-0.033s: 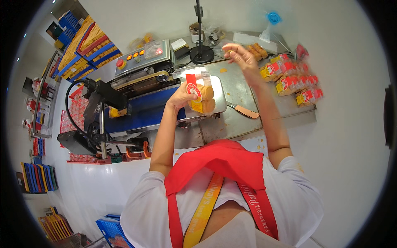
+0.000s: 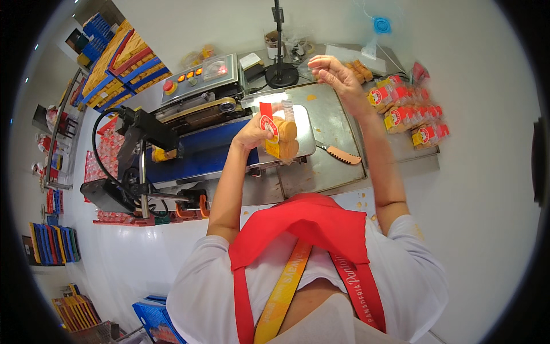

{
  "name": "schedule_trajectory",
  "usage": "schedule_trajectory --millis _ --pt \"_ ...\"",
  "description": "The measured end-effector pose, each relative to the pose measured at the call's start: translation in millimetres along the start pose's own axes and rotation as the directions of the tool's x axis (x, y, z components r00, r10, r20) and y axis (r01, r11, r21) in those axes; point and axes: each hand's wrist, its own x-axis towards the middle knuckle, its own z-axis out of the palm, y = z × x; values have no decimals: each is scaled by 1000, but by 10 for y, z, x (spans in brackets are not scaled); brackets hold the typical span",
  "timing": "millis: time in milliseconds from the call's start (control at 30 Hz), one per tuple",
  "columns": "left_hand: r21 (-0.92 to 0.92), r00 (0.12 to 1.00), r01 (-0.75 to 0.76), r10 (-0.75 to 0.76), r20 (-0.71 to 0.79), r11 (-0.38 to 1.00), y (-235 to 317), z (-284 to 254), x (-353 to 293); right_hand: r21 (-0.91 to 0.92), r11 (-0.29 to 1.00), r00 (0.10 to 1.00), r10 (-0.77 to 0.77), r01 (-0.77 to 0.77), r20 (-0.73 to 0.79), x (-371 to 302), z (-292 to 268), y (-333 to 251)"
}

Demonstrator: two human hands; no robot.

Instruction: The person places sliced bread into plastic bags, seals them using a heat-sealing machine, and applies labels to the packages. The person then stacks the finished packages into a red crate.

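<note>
My left hand (image 2: 252, 133) grips a clear bag of round golden bread pieces (image 2: 286, 137) with a red and yellow label. It holds the bag above a shiny metal plate (image 2: 303, 129) beside the blue conveyor belt (image 2: 215, 146). Raised at the far side of the worktop, my right hand (image 2: 341, 80) has loosely bent fingers with the thumb apart, and I see nothing in it. Behind that hand, bagged bread pieces (image 2: 359, 71) are partly hidden. A knife with a peach-coloured handle (image 2: 344, 155) lies on the metal worktop (image 2: 326, 123).
Several filled bags (image 2: 404, 117) are piled at the right. At the back stand a black pole base (image 2: 281, 75) and a control panel (image 2: 200, 80) with a red button. A black device on a bracket (image 2: 143, 132) overhangs the belt. Stacked crates (image 2: 123, 69) stand at far left.
My right hand has shifted slightly right, and its fingers look more spread. The left hand keeps the bag in nearly the same place.
</note>
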Motion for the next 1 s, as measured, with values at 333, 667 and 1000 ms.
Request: schedule_trajectory --millis 333,667,1000 --pt "-78 971 46 -26 237 996 89 -21 75 -377 908 700 149 183 699 384 203 -434" --pt "-113 951 132 -94 293 985 133 255 9 -83 996 926 0 34 378 379 88 -671" --pt "-231 990 -30 61 128 972 -60 258 -52 -342 930 947 -18 133 320 367 48 -606"
